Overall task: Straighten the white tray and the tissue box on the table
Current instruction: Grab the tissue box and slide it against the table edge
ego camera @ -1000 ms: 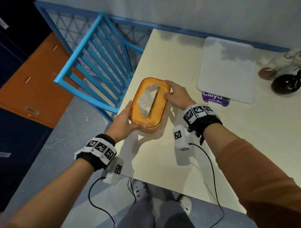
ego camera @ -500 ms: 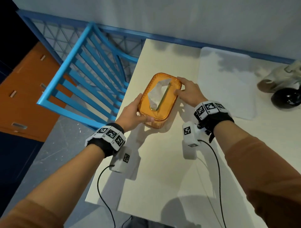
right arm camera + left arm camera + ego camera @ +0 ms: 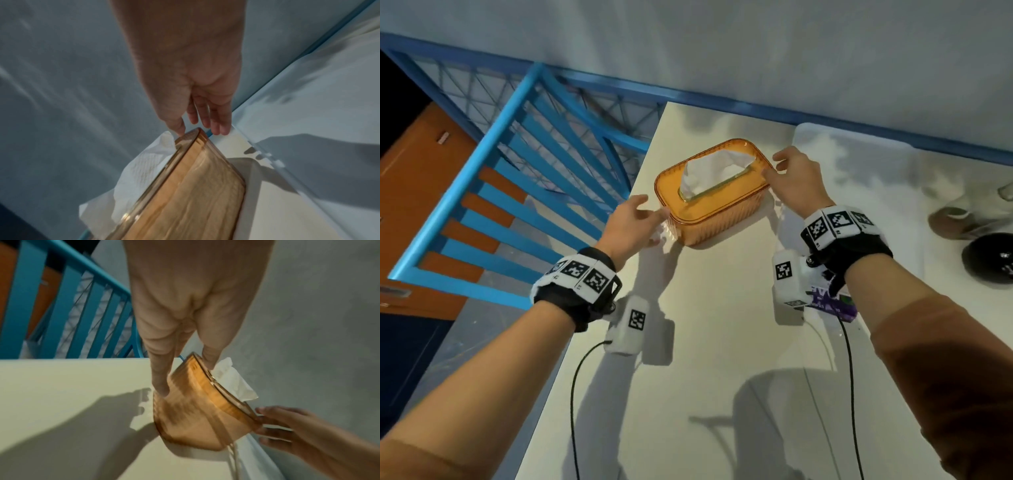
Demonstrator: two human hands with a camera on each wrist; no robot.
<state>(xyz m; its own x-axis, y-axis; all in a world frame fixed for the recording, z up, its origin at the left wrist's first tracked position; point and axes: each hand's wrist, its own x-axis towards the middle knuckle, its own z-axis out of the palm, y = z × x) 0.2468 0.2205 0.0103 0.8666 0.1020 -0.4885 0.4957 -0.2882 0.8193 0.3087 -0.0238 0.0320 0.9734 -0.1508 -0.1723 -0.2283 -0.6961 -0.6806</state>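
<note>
The orange see-through tissue box [image 3: 717, 202] stands on the cream table [image 3: 722, 377] near the left edge, lying crosswise, with a white tissue [image 3: 712, 168] sticking out of its lid. My left hand [image 3: 652, 217] touches its near left corner with straight fingers [image 3: 161, 386]. My right hand [image 3: 774, 168] touches the right end, thumb on the lid edge, fingers [image 3: 218, 126] extended past it. The white tray [image 3: 876, 192] lies flat just right of the box, partly hidden behind my right wrist.
A blue slatted chair [image 3: 517, 171] stands close against the table's left side. At the far right are a black round object [image 3: 989, 260] and a pale object [image 3: 962, 212]. A purple packet [image 3: 835, 303] shows under my right wrist. The wall runs behind the table.
The tissue box has been turned from pointing away to lying crosswise and sits farther back. Both hands have loosened from gripping it to touching its ends.
</note>
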